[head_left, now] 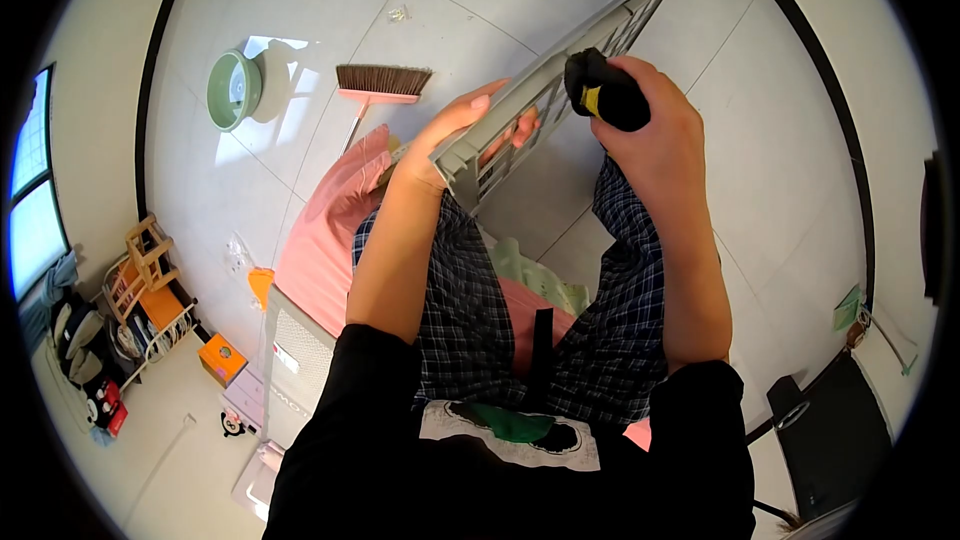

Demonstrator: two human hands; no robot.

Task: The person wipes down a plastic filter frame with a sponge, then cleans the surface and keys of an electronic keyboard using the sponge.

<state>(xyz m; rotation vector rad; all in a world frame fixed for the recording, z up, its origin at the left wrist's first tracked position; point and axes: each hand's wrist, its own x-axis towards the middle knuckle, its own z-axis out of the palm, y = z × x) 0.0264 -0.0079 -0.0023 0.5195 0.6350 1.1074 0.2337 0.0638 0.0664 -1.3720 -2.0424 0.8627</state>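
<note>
A long grey slatted panel (pixel 540 80) is held tilted above my lap, one end raised toward the top. My left hand (pixel 465 130) grips its lower left end, with fingers showing on both sides of the frame. My right hand (pixel 655 125) is wrapped round a black cloth-like bundle (pixel 620 100) with a yellow patch, beside the slatted face. Whether the bundle touches the panel I cannot tell.
A broom (pixel 385 83) and a green basin (pixel 234 91) are on the tiled floor ahead to the left. Pink cloth (pixel 325 240) and a grey panel-like object (pixel 298 360) lie left of my legs. A black chair-like object (pixel 830 430) is at lower right.
</note>
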